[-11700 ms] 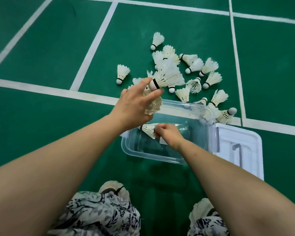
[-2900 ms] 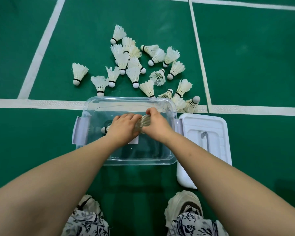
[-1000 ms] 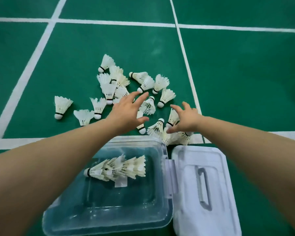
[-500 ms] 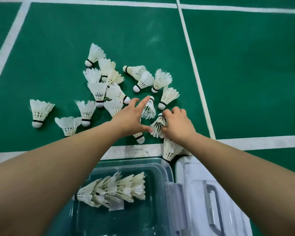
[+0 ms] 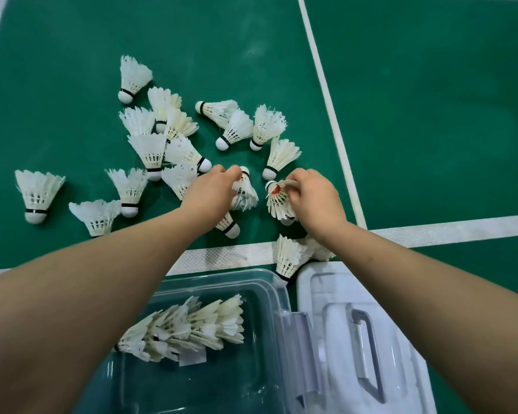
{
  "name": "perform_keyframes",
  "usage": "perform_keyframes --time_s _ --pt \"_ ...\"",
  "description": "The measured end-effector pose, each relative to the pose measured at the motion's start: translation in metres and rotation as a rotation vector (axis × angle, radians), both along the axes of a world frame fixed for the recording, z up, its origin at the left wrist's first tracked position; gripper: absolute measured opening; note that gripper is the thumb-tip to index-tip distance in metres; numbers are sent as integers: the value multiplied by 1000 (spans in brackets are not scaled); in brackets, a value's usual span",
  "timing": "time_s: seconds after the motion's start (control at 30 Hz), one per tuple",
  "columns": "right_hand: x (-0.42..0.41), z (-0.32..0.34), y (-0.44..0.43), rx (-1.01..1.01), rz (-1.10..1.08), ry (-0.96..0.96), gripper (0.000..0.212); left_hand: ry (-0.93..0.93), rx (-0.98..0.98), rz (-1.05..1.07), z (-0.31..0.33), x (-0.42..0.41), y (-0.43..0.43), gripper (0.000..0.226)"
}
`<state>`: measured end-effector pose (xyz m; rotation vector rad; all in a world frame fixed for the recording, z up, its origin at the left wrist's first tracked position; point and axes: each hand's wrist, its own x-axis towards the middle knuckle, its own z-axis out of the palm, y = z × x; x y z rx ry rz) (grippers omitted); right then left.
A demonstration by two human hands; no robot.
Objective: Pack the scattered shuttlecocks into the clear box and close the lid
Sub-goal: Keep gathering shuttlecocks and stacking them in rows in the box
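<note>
While our left hand (image 5: 210, 191) pinches one shuttlecock (image 5: 245, 192) by its feathers, our right hand (image 5: 314, 198) is closed around another shuttlecock (image 5: 278, 203), its cork tip pointing to 10 o'clock. Both hands sit at the 6 o'clock edge of the loose shuttlecocks (image 5: 150, 144) scattered on the green floor (image 5: 431, 115). Toward 6 o'clock from our hands, past the white court line (image 5: 222, 256), stands the clear box (image 5: 269, 294), open, with a nested row of shuttlecocks (image 5: 192, 327) lying on its side inside. Its white lid (image 5: 356, 339) lies flat just beside the box at 3 o'clock, and one more shuttlecock (image 5: 287, 258) rests against their far corners
</note>
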<state>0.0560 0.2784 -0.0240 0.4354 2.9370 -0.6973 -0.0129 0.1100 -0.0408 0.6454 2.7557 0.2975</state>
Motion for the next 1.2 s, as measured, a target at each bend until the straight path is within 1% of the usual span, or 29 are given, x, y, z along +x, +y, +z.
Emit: perform_keyframes --time_s 0.07,0.17,0.27,0.43,0.57,0.67,0.8,0.9,1.0,1.07,1.13,1.17,1.2 --pt "1 5 0 -35 -22 22 19 50 -22 19 3 -2 0 19" --pt "6 14 -4 -74 -29 50 17 112 -63 28 9 -1 0 15" --pt "11 27 -5 -95 -27 100 15 174 -7 24 24 2 -1 9" --pt "23 62 -6 -161 -11 195 16 249 27 -18 70 11 -12 14" --pt "36 99 -15 -145 20 266 16 335 7 -101 114 37 -28 18" --pt "50 138 -28 -142 52 317 17 384 -74 -215 160 63 -47 20" --pt "73 196 -55 -108 176 326 19 432 -280 -402 231 97 -72 19" --pt "92 231 -80 -92 282 327 21 453 -353 -424 273 124 -87 23" --pt "111 253 -101 -72 354 352 17 466 -399 -454 295 150 -99 25" --pt "123 262 -113 -58 386 395 16 495 -337 -494 296 163 -112 20" --pt "132 268 -122 -56 404 439 18 553 -170 -538 295 176 -128 6" --pt "137 269 -127 -60 414 455 20 566 -78 -567 295 183 -135 4" --pt "141 271 -131 -70 421 466 21 583 -16 -587 292 189 -142 7"
